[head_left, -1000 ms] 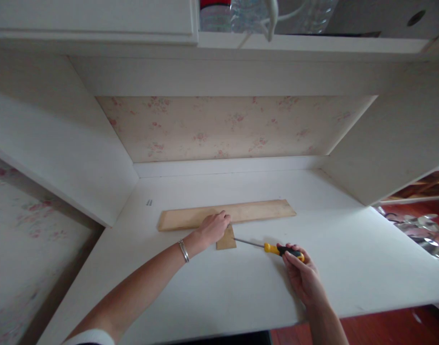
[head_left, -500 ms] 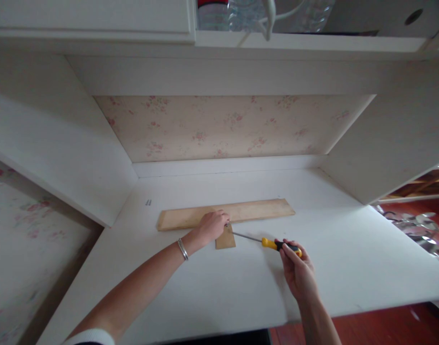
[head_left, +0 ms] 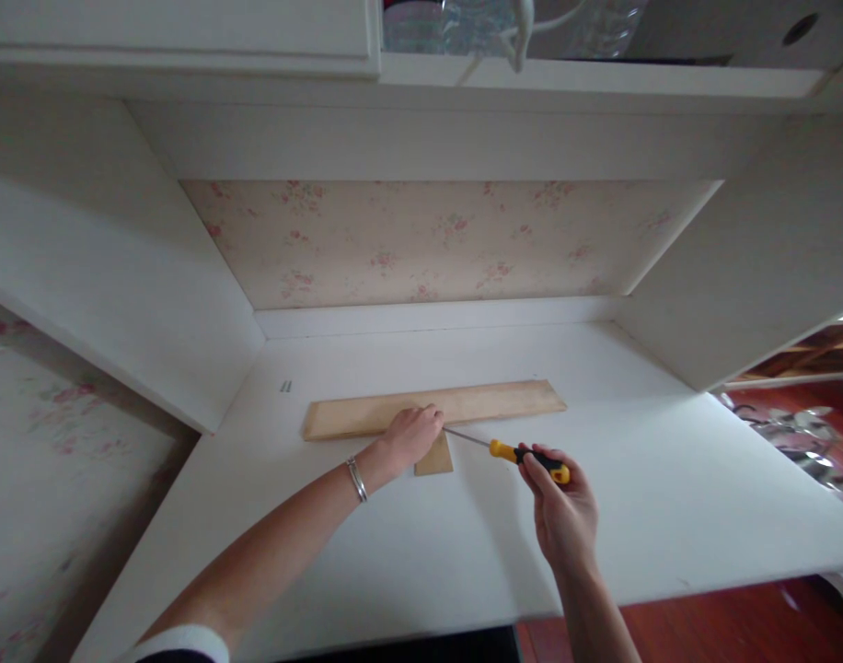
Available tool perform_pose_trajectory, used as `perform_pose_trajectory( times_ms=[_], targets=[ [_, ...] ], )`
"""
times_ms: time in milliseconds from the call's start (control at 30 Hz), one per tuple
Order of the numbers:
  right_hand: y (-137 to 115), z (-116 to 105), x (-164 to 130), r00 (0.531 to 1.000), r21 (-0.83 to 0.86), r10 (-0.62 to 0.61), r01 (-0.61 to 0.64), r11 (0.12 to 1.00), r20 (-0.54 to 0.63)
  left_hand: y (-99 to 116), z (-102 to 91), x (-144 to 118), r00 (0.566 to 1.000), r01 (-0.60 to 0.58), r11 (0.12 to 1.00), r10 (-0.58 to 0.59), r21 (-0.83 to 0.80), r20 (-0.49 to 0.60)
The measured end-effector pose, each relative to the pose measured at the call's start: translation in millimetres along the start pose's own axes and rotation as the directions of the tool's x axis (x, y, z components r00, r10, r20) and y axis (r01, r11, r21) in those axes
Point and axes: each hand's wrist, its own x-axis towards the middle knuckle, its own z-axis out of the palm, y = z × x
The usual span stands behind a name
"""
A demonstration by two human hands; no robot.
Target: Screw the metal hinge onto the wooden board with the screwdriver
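Observation:
A long, pale wooden board lies across the white tabletop, with a small wooden piece at its near edge. My left hand is over the place where the two meet, its fingers pinched; whatever is between them is hidden. In my right hand is a screwdriver with a yellow and black handle, gripped from the right. Its thin metal shaft slants up to the left, and the tip ends at my left fingertips. Whether the tip touches anything there I cannot tell.
Two small, dark, screw-like pieces lie at the back left of the tabletop. White side panels rise left and right, and a shelf with clear plastic bottles overhangs the back. Metal kitchenware shows at the far right.
My right hand has shifted left and slightly up with the screwdriver, bringing its tip to my left fingertips. The small dark thing glimpsed at those fingertips is now hidden. The boards stay put.

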Motion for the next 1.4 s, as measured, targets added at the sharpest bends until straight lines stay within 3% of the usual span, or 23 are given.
perform_pose_trajectory(
  times_ms=[167,267,467,667,1000,1200,1400],
  targets=[
    [5,0,-4,1.0,0.002,0.012,-0.012,1.0,-0.001,9,5.9,-2,1.0,0.013,0.991,-0.013,0.135,0.001],
    [5,1,-5,1.0,-0.005,0.003,-0.003,1.0,-0.007,14,12.4,-5,0.996,0.08,0.986,-0.074,0.147,-0.044],
    [1,5,-7,0.996,-0.013,-0.082,0.081,0.997,-0.043,26,22.0,-9,0.966,0.248,0.968,-0.246,0.023,-0.076],
    [0,2,-6,0.999,0.018,0.001,0.0,1.0,-0.034,30,22.4,-12,0.932,0.349,0.931,-0.357,-0.104,-0.07],
    [8,-4,-5,0.998,0.047,0.044,-0.042,0.998,-0.048,30,34.7,-22,0.912,0.347,0.93,-0.365,-0.123,-0.187],
    [9,-5,-6,0.996,0.025,0.057,-0.056,0.998,-0.063,29,42.2,-24,0.909,0.344,0.932,-0.361,-0.113,-0.21],
    [11,-2,-7,0.995,0.023,0.079,-0.078,0.997,-0.054,32,45.8,-26,0.879,0.388,0.905,-0.42,-0.173,-0.226]
  ],
)
